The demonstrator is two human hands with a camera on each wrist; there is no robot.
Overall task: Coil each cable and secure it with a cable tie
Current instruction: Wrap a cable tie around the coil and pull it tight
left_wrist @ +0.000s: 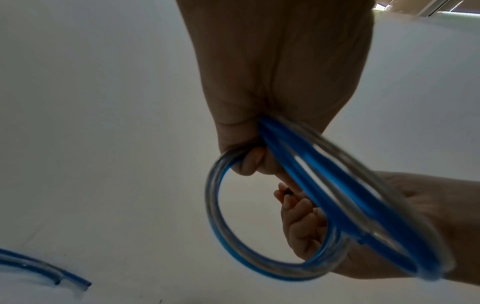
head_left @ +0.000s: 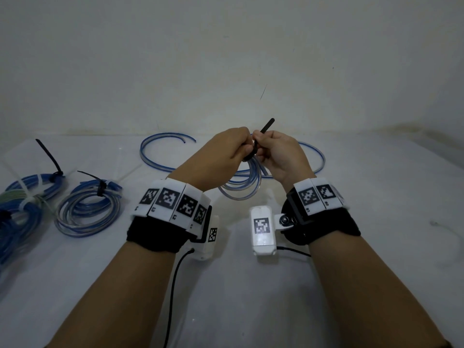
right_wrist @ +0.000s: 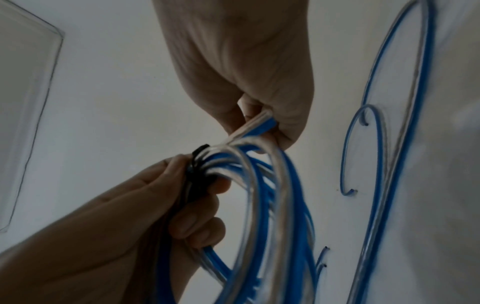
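Observation:
Both hands are raised over the white table, holding a coil of blue and clear cable between them. A black cable tie wraps the top of the coil, and its tail sticks up and to the right. My left hand grips the bundle with its fingers curled round it at the tie. My right hand pinches the tie at its fingertips, seen as a black bit. Its lower fingers also curl round some strands. The coil's loops hang below the hands.
Two tied coils lie at the table's left, one with a black tie and a bigger blue one. Loose blue and clear cable lies behind the hands and to their right. A wall rises behind the table.

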